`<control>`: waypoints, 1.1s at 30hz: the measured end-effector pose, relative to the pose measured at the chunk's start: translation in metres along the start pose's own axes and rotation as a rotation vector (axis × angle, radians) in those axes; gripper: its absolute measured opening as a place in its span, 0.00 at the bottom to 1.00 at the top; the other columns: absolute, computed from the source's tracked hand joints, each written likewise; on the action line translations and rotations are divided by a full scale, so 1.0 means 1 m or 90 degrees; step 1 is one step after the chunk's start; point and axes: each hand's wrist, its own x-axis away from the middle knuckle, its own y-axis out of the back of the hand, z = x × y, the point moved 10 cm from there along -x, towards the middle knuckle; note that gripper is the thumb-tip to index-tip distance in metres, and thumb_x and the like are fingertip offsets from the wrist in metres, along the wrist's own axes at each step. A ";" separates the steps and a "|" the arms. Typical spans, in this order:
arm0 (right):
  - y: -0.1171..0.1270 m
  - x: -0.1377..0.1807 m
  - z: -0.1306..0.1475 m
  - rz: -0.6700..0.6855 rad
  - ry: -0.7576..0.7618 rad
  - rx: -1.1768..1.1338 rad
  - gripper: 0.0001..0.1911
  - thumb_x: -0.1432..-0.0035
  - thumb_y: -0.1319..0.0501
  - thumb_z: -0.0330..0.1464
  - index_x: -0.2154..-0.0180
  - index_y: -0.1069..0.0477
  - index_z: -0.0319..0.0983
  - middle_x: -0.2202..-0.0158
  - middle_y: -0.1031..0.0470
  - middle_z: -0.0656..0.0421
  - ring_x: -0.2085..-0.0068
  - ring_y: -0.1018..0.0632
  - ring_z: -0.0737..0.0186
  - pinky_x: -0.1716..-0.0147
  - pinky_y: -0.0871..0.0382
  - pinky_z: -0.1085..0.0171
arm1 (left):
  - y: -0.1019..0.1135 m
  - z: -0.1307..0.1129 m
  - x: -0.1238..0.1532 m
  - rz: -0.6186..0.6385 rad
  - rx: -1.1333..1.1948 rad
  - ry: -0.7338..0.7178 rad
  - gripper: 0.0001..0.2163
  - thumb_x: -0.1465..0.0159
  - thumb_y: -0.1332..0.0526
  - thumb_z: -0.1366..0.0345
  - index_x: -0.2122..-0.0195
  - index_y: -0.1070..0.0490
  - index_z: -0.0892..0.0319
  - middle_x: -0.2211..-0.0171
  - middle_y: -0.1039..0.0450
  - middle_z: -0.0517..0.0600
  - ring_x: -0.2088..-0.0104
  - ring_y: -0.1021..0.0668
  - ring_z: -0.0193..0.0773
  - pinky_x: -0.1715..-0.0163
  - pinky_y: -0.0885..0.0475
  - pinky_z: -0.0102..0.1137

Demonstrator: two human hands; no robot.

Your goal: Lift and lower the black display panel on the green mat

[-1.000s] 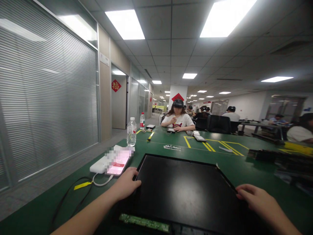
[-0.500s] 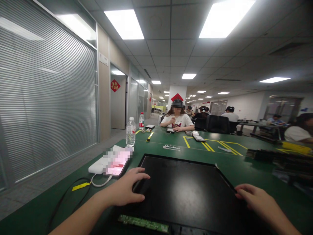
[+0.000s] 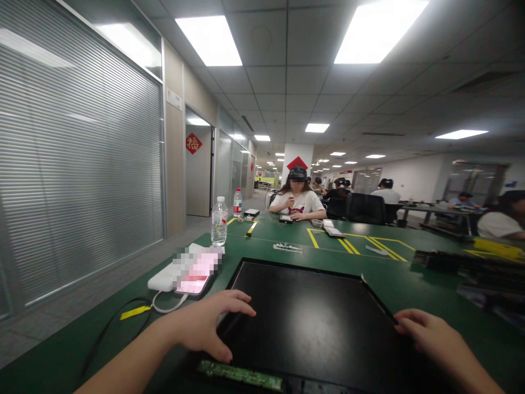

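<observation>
Head view: the left hand (image 3: 217, 325) spreads wide at the left edge of the black panel (image 3: 315, 323), which lies on the green tabletop (image 3: 430, 287); the right hand (image 3: 430, 334) pinches its right rim. A green circuit board (image 3: 241, 375) sits along the near side.

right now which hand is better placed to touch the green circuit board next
Probably left: the left hand is open, its thumb close to the green circuit board, while the right hand is at the right edge of the black panel.
</observation>
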 end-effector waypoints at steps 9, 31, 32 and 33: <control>-0.002 -0.003 -0.001 -0.001 0.021 0.001 0.17 0.52 0.41 0.48 0.69 0.18 0.47 0.70 0.11 0.55 0.74 0.18 0.48 0.67 0.24 0.52 | 0.005 0.000 0.005 -0.034 0.031 -0.020 0.39 0.52 0.20 0.61 0.36 0.19 0.41 0.24 0.34 0.52 0.25 0.31 0.65 0.25 0.36 0.51; 0.013 -0.008 -0.004 -0.039 0.020 0.011 0.18 0.52 0.41 0.48 0.66 0.17 0.48 0.67 0.10 0.55 0.69 0.15 0.46 0.68 0.24 0.53 | 0.034 0.015 0.003 -0.252 -0.004 0.102 0.23 0.39 0.34 0.63 0.42 0.17 0.56 0.32 0.24 0.62 0.32 0.22 0.58 0.28 0.31 0.49; 0.017 -0.009 -0.006 -0.052 0.022 0.028 0.18 0.52 0.41 0.47 0.66 0.17 0.48 0.66 0.10 0.55 0.66 0.14 0.45 0.66 0.24 0.53 | 0.036 0.018 0.003 -0.266 -0.010 0.118 0.23 0.38 0.36 0.64 0.42 0.17 0.57 0.35 0.21 0.63 0.34 0.20 0.58 0.29 0.30 0.49; 0.019 -0.010 -0.008 -0.059 0.023 0.040 0.17 0.52 0.41 0.46 0.67 0.17 0.49 0.65 0.10 0.55 0.63 0.13 0.43 0.64 0.23 0.52 | 0.037 0.020 0.003 -0.271 -0.015 0.134 0.22 0.38 0.37 0.64 0.43 0.17 0.59 0.37 0.19 0.63 0.36 0.19 0.58 0.31 0.28 0.49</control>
